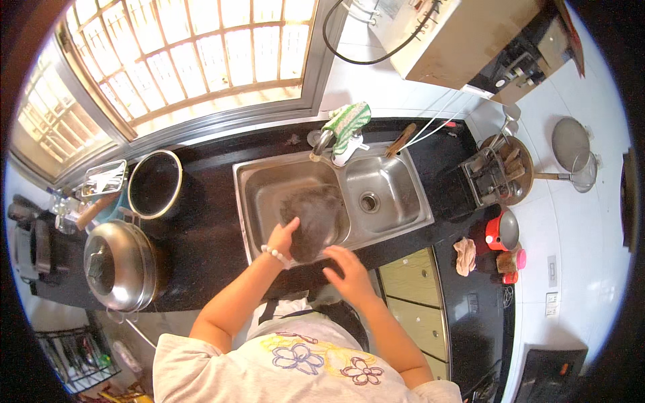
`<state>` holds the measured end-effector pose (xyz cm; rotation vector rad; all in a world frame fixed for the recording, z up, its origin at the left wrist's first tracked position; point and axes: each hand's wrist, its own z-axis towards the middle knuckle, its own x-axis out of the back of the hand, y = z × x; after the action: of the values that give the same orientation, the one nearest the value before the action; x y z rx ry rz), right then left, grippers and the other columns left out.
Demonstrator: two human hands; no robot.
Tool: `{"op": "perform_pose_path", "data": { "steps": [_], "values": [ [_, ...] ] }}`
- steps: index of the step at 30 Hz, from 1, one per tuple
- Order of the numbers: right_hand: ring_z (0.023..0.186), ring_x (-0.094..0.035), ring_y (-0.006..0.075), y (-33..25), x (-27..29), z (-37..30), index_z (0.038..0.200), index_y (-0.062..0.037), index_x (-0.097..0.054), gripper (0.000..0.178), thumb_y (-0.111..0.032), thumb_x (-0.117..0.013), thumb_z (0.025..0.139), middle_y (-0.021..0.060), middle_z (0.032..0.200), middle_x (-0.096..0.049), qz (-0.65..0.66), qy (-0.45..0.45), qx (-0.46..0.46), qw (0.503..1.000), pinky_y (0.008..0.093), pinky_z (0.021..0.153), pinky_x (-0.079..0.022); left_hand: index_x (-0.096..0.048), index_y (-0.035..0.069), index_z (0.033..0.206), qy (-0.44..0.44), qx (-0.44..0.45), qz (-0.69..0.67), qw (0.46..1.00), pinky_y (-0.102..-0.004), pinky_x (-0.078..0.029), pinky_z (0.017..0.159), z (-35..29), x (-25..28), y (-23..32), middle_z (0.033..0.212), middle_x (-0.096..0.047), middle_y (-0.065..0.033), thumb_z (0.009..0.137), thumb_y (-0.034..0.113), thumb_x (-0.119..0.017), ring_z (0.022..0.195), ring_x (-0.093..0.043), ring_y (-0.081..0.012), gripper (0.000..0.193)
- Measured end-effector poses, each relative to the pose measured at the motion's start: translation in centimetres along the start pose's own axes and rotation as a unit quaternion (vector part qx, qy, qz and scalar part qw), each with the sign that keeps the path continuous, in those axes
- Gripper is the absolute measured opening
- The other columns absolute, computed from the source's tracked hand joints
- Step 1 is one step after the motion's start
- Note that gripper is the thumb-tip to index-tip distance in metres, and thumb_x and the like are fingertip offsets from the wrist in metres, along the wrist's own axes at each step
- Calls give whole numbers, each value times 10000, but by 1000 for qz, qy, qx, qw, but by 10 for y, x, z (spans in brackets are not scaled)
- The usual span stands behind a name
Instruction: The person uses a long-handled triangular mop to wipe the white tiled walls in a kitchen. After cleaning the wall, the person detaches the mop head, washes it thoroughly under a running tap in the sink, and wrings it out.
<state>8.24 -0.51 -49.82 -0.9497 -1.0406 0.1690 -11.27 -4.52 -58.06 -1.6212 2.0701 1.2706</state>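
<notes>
Down at the sink, the left hand (281, 236) curls its fingers against the left edge of a dark round pan (314, 218), gripping it, a bead bracelet (274, 254) on the wrist. The right hand (348, 271) lies spread and flat at the pan's lower rim, touching it. That pan sits tilted in the left basin of the steel double sink (396, 201). Left on the black counter (201, 255) stand a lidded steel pot (121, 265) and an open pot (154, 183).

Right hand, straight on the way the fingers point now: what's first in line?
The right hand lies at the sink's front edge, fingers aimed up-left at the dark round pan that the left hand grips. The pan comes first; the fingertips look almost on its rim already, though depth is unclear.
</notes>
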Motion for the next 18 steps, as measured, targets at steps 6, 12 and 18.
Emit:
{"op": "perform_pose_path", "data": {
  "steps": [6, 12, 18],
  "values": [
    [708, -604, 157, 70, 21, 44, 838, -10, -632, 103, -25, -678, 748, 68, 796, -625, 72, 93, -216, 969, 265, 670, -481, -475, 4, 1179, 88, -22, 9, 996, -503, -511, 805, 35, 7, 31, 1054, -595, -161, 832, 94, -624, 944, -606, -306, 388],
    [757, -597, 136, 112, 10, 72, 998, -40, -598, 245, -35, -669, 764, 51, 837, -624, 135, -35, -217, 966, 264, 709, -484, -473, -14, 1179, 14, -105, -59, 993, -443, -505, 845, 8, 3, 20, 1071, -589, -149, 800, 67, -653, 970, -596, -289, 427],
    [782, -582, 119, 167, -8, 53, 989, -39, -590, 207, -71, -654, 794, 42, 859, -615, 187, -241, -167, 938, 262, 714, -482, -468, 13, 1202, 95, -240, -92, 962, -401, -494, 858, -53, -27, -8, 1124, -574, -130, 797, 8, -643, 1017, -573, -251, 442]
  ]
}}
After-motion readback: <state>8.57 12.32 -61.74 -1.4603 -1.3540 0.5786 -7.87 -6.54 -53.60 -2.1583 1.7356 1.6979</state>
